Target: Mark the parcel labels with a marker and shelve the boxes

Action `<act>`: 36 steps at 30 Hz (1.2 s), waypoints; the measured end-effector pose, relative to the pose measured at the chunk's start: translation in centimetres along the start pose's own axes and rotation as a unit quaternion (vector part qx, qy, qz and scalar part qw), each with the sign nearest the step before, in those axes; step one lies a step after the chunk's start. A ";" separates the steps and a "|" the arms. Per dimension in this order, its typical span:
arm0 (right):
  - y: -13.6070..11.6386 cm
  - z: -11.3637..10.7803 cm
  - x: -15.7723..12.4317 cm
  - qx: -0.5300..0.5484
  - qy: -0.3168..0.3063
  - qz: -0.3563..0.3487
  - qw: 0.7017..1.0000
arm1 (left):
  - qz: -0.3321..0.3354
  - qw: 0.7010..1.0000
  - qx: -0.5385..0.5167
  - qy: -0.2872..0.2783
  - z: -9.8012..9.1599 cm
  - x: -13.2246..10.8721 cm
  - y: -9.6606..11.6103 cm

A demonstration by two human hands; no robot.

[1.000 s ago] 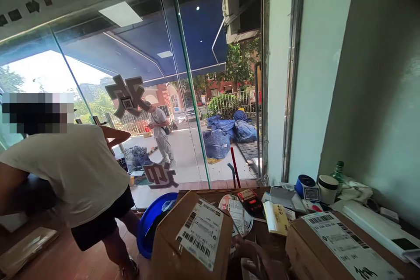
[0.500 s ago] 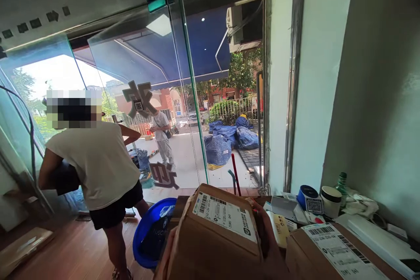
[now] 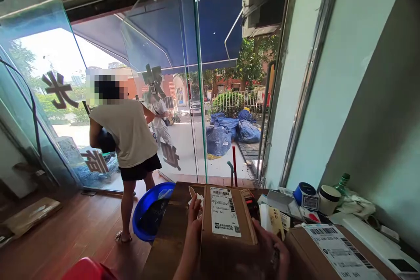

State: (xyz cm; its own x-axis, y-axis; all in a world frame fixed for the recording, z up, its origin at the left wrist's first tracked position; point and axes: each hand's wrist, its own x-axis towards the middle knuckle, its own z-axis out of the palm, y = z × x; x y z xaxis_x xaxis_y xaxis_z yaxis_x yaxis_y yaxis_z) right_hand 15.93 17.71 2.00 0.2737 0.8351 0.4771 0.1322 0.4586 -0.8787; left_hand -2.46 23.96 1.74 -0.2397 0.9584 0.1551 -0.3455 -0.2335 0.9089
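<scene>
A brown cardboard box [image 3: 228, 238] with a white shipping label stands at the lower middle, between my two hands. My left hand [image 3: 193, 227] presses its left side, fingers pointing up along the edge. On the opposite side my right hand [image 3: 271, 245] grips the box, partly in shadow, with a dark band or ring showing. Another labelled cardboard box [image 3: 305, 249] sits to the right of my right hand. Beneath and behind the held box is a dark wooden tabletop [image 3: 164, 245].
A blue bin [image 3: 139, 227] stands left of the table, near a red plastic object [image 3: 87, 270]. A person [image 3: 126, 135] is at the glass door [image 3: 164, 96]. Small items, including a blue round device [image 3: 308, 197] and a white jar [image 3: 329, 199], crowd the right. Blue sacks [image 3: 219, 140] lie outside.
The box has turned in my hands, so its label now runs lengthwise away from me. My left hand shows more at its side. The person has moved farther off, towards the doorway.
</scene>
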 end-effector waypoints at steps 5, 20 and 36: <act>-5.0 -0.2 2.9 0.033 -0.044 -0.011 0.998 | 0.080 0.987 0.131 -0.052 1.8 -2.3 3.0; -8.3 4.9 7.9 -0.130 -0.195 0.046 0.971 | 0.130 0.972 0.193 0.035 3.7 -4.7 4.4; -8.3 4.5 7.8 -0.174 -0.159 0.029 0.971 | 0.140 0.973 0.180 0.019 3.6 -4.7 3.9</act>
State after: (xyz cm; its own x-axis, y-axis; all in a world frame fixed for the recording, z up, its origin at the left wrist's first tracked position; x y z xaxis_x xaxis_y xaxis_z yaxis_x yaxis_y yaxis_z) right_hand 12.68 21.76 13.11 -0.0105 0.9335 0.3584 0.4541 0.3237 -0.8300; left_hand 0.57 19.14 5.95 -0.3151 0.8571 0.4076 0.0773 -0.4048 0.9111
